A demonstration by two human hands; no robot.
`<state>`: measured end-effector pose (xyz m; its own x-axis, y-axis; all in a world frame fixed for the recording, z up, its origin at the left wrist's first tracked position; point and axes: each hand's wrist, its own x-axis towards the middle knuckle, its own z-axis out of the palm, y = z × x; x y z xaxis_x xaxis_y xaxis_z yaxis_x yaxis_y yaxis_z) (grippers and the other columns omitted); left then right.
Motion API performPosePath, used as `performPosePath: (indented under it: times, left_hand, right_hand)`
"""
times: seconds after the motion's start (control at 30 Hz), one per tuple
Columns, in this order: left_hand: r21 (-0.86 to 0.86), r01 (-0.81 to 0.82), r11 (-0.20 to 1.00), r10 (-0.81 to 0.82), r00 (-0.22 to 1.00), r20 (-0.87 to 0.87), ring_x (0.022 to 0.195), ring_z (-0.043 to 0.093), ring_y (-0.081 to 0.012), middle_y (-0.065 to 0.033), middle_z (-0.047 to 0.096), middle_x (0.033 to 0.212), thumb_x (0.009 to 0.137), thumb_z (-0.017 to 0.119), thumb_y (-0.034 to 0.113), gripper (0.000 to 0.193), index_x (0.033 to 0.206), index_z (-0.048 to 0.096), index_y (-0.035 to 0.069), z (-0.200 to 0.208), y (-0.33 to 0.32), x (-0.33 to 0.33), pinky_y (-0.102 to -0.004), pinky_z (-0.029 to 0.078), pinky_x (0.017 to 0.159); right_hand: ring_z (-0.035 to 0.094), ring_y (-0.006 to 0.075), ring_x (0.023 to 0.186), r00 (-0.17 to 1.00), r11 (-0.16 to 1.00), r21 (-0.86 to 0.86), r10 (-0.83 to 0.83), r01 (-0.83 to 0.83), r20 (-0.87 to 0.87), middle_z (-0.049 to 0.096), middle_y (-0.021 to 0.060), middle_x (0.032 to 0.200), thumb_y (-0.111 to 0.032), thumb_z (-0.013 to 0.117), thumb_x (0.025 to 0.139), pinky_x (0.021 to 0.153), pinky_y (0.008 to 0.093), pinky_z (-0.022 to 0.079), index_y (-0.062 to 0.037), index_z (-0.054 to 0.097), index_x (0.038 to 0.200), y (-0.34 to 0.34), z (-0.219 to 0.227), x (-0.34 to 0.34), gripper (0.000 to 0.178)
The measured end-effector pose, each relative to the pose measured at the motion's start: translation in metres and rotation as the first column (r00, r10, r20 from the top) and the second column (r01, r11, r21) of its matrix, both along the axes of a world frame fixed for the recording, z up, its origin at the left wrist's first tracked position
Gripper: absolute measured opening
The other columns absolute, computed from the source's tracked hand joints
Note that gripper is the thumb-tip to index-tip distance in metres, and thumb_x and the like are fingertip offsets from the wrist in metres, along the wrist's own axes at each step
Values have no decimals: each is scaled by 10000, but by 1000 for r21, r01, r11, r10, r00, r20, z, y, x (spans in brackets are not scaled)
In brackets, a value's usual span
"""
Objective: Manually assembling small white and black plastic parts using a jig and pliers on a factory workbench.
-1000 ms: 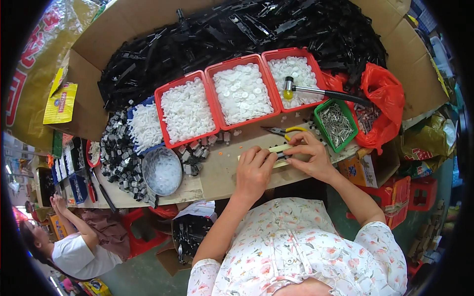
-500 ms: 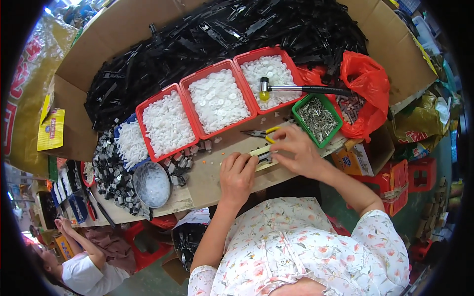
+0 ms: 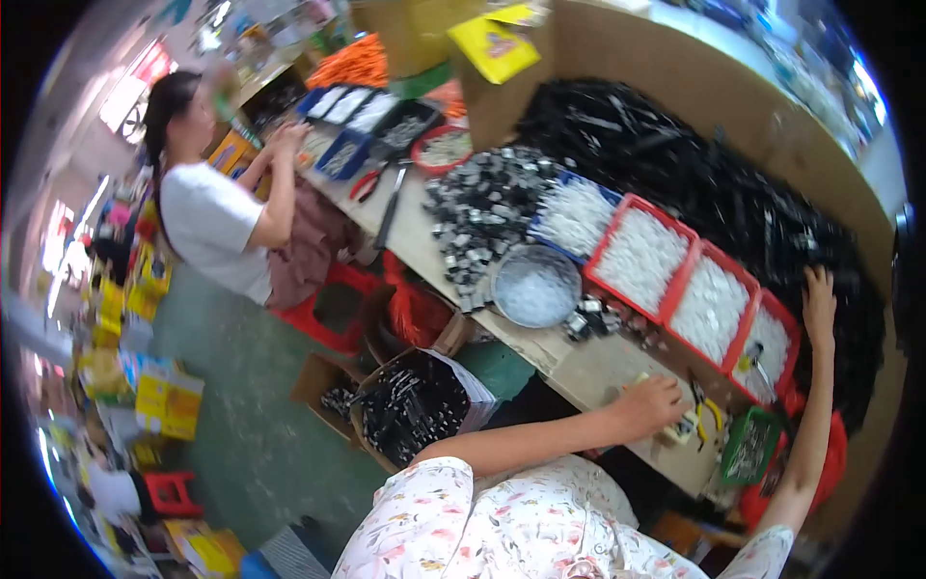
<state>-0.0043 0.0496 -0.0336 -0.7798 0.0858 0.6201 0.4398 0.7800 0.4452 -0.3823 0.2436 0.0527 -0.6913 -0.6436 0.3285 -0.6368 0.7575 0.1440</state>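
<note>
My left hand (image 3: 651, 407) lies over a cream-coloured block (image 3: 679, 428) on the bench, its fingers curled together on top and hiding most of it. Stretched out to the far right, my right hand (image 3: 820, 301) has its fingers spread at the edge of a heap of black plastic parts (image 3: 675, 140); nothing shows in its grasp. Yellow-handled pliers (image 3: 710, 415) rest just right of the block. Beyond them stands a green tray (image 3: 752, 446) of small metal pins.
Red trays (image 3: 709, 311) of small white pieces line the heap, a hammer (image 3: 758, 365) across one. Left of them are a blue tray (image 3: 571, 220), a round metal bowl (image 3: 536, 287) and black-silver blocks (image 3: 482, 207). A co-worker (image 3: 217, 207) sits at the far left.
The view has swung left. My right hand has left the cream block and reached out to the black parts, while my left hand has stayed at the block.
</note>
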Motion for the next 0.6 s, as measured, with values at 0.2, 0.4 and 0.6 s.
performPosePath:
  times: [0.2, 0.4, 0.6]
  left_hand:
    - [113, -41, 993, 44, 999, -20, 933, 553, -269, -77, 583, 859, 720, 709, 161, 269, 962, 650, 63, 0, -7, 6, -398, 462, 809]
    - [194, -66, 979, 91, 988, -123, 942, 550, -262, -73, 577, 853, 727, 724, 163, 263, 950, 632, 58, -2, -22, 18, -392, 451, 815]
    - [368, -80, 926, 137, 982, -130, 950, 557, -275, -85, 575, 859, 738, 693, 114, 162, 885, 646, 65, -3, -34, 42, -407, 451, 885]
  right_hand:
    - [501, 370, 1234, 984, 988, 31, 154, -152, -93, 554, 139, 1275, -15, 689, 810, 897, 516, 474, -92, 571, 1239, 11, -7, -45, 451]
    - [550, 344, 1153, 956, 984, 96, 167, -148, -240, 591, 123, 1175, -39, 706, 807, 889, 453, 485, -61, 617, 1171, 16, 21, -26, 376]
    - [583, 364, 1004, 952, 951, -114, 270, -287, -146, 612, 165, 1015, -21, 696, 817, 838, 417, 483, 22, 638, 1098, -23, 64, 57, 290]
